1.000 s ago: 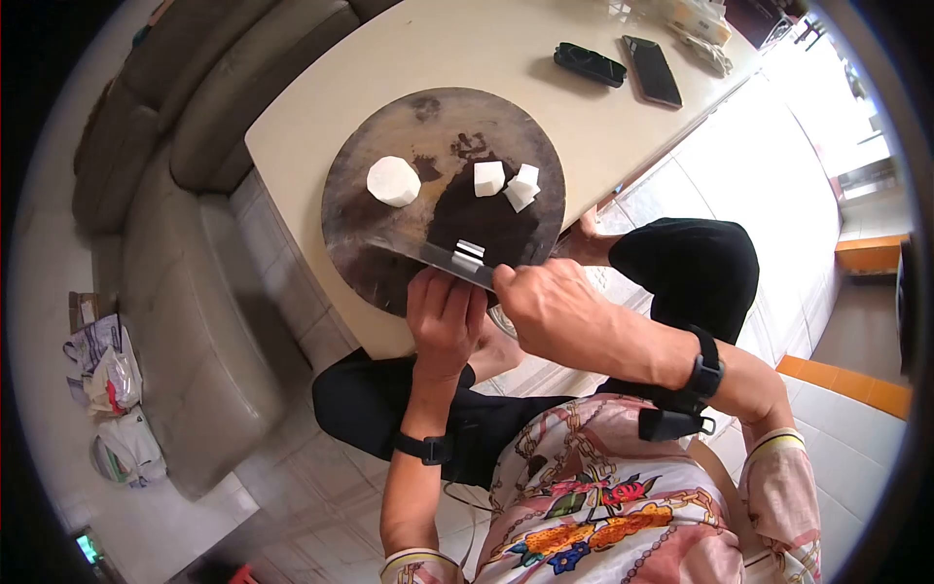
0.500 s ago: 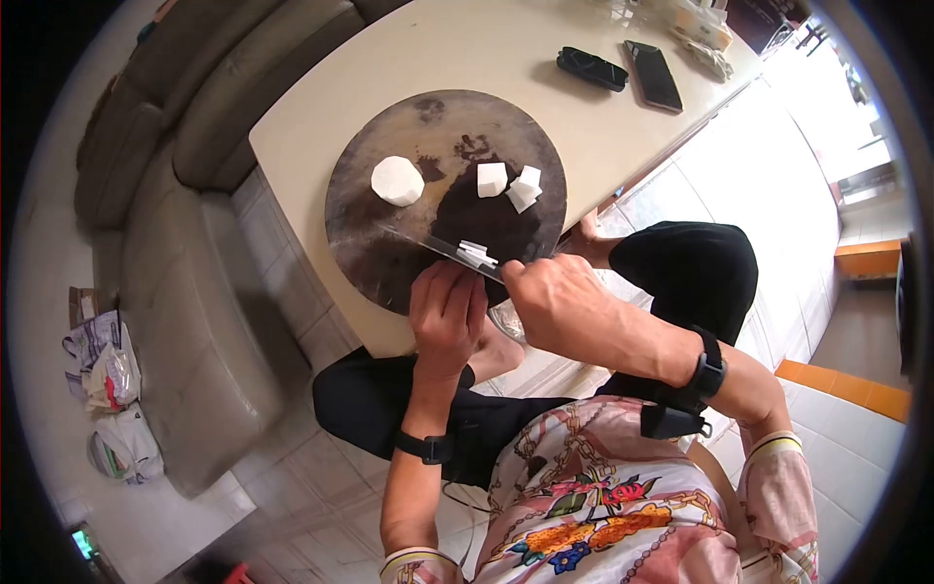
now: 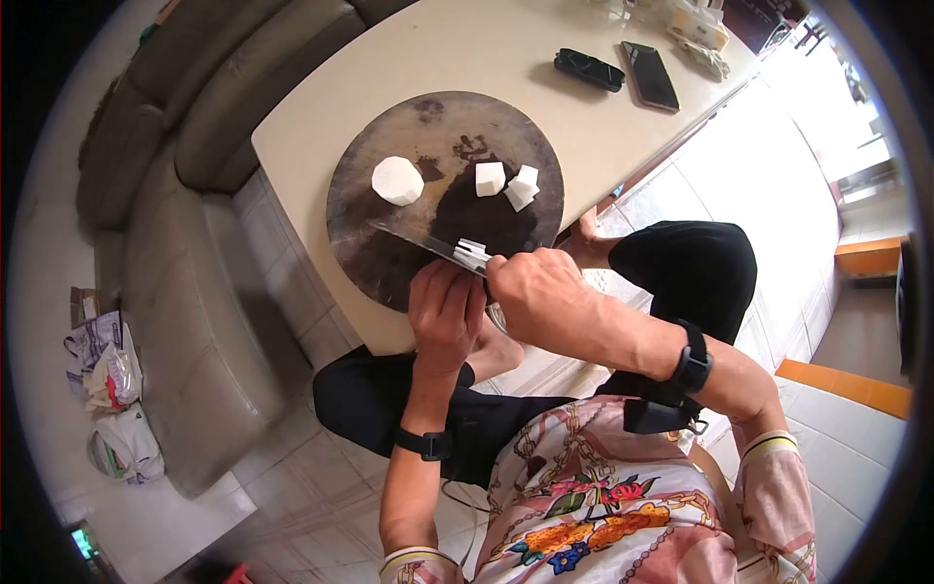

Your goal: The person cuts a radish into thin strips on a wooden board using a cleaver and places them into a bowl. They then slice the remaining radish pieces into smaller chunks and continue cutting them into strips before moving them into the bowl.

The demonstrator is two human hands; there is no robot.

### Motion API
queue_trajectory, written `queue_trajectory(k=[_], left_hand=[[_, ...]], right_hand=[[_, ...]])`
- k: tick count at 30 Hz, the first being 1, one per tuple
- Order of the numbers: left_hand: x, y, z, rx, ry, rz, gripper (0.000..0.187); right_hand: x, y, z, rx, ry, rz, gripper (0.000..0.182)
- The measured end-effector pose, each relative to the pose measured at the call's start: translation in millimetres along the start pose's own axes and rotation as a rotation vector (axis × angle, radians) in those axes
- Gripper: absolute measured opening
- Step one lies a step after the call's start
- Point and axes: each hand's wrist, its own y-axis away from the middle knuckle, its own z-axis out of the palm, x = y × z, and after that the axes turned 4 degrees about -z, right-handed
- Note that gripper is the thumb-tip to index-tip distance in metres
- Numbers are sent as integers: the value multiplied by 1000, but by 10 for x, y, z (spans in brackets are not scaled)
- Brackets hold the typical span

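While you sat at the table [image 3: 321,109], your R hand [image 3: 535,292] was clamped on the knife [image 3: 420,244], fingers wrapped round the handle end, w/ the blade slanting away to the far L across the near part of the round board [image 3: 462,122]. Your L hand [image 3: 445,311] was on the near side of the blade, at the board's near edge, w/ fingers bunched together, tips right up by the blade; can't tell whether they were clamped on anything, as the hand itself hid what was under it.

Thin white slices [image 3: 471,253] lay just past the blade, on its far side, close to your R hand. Further back on the board were 3 more spots of the white stuff: a big roundish white piece [image 3: 398,181] on the L, a white chunk [image 3: 489,179] on the R, and, just beside that, a couple of smaller white pieces [image 3: 523,188] touching each other.

Re the rest of the table: a black case-like item [image 3: 589,69] and a dark phone [image 3: 650,76] lay near each other, beyond the board on the R. You had a black strap [image 3: 422,445] on your L wrist, + another on the R. The grey sofa [image 3: 195,341] was off to your L, w/ bags [image 3: 115,375] past it.
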Motion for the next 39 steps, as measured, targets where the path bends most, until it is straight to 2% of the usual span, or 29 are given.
queue_trajectory(k=[9,17,19,21,26,28,35,37,39], left_hand=[[9,-17,-15,-6,-9,1,17],[17,-9,-7,-13,-1,-23,16],[10,-4,2,1,3,-29,16],[14,-13,3,12,6,-12,16],[19,-27,-7,9,-6,-8,16],[22,-19,-1,4,-8,-9,16],[34,-36,6,17,-11,-12,16],[39,-45,12,20,-17,-16,15],[32,-44,-4,9,-15,-16,15]], right_hand=[[6,197,-180,-111,20,31,17],[87,40,9,34,24,17,10],[119,102,-44,21,16,41,8],[118,170,-119,-78,-9,110,12],[173,217,-236,-135,-78,94,13],[237,210,-256,-170,-91,42,7],[229,206,-282,-101,-183,68,7],[203,194,-318,-219,-133,112,7],[213,199,-309,-232,-143,121,7]])
